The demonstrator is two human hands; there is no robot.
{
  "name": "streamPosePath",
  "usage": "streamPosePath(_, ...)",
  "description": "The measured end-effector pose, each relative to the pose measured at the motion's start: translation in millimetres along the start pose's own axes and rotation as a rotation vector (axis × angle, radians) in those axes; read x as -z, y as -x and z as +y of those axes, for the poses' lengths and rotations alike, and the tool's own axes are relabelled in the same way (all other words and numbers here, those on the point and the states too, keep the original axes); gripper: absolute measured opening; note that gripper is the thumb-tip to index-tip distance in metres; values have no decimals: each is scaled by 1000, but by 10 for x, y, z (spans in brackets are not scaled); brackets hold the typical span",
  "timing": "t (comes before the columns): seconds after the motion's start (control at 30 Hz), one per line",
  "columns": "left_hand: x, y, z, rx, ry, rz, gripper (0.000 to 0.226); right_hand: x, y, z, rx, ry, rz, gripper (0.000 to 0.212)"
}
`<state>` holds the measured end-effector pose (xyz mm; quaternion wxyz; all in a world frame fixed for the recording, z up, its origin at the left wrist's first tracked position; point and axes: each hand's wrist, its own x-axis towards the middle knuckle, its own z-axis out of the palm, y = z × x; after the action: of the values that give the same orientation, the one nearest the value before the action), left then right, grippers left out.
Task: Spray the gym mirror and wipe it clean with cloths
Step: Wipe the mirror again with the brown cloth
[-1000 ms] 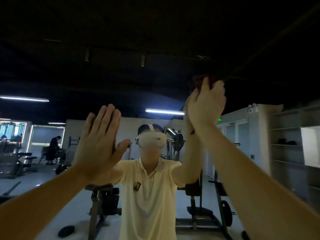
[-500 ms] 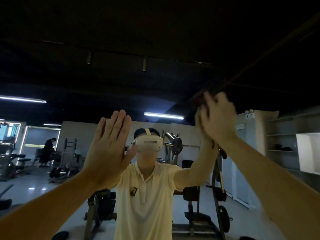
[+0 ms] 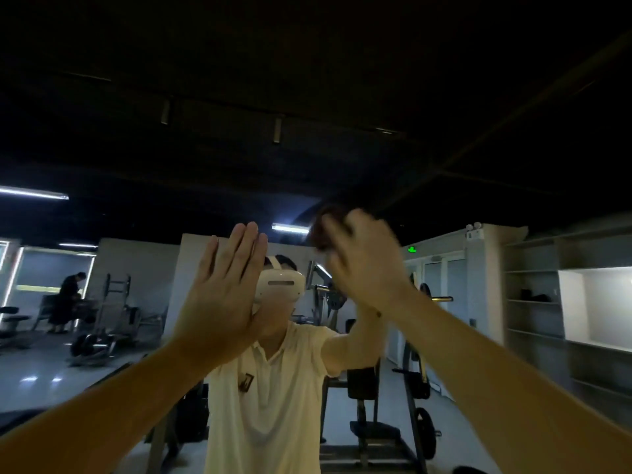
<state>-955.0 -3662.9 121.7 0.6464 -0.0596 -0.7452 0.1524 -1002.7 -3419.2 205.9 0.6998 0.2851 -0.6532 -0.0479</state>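
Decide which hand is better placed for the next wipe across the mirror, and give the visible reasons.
Right, probably. The right hand holds a dark cloth against the mirror, though it is blurred. The left hand lies flat on it, fingers straight, holding no cloth.

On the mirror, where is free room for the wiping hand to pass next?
Free: the mirror above the right hand and its dark cloth, and to its right; also left of the left hand. Crowded: the narrow gap between the two hands.
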Motion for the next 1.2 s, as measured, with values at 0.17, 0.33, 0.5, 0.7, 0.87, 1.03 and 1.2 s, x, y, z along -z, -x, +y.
streamPosePath(0.17,-40,4,0,4,7,-1,87,17,-360,521,-856,25,121,40)
streamPosePath(0.33,-66,-7,21,17,19,12,87,-120,-829,-537,-738,-48,175,38)
streamPosePath(0.5,-64,-23,32,-14,49,38,85,-93,-866,-1024,-173,-143,93,46)
streamPosePath(0.7,-51,-6,23,16,82,17,86,5,-181,214,-434,41,38,48)
streamPosePath(0.87,-43,-14,39,23,104,16,86,27,307,665,-921,50,81,42)
streamPosePath(1.03,-54,-19,42,18,90,9,86,-47,-72,-221,-856,-51,80,44)
streamPosePath(1.2,-36,-3,31,-18,42,17,87,-35,-105,-1129,-408,-268,19,54)
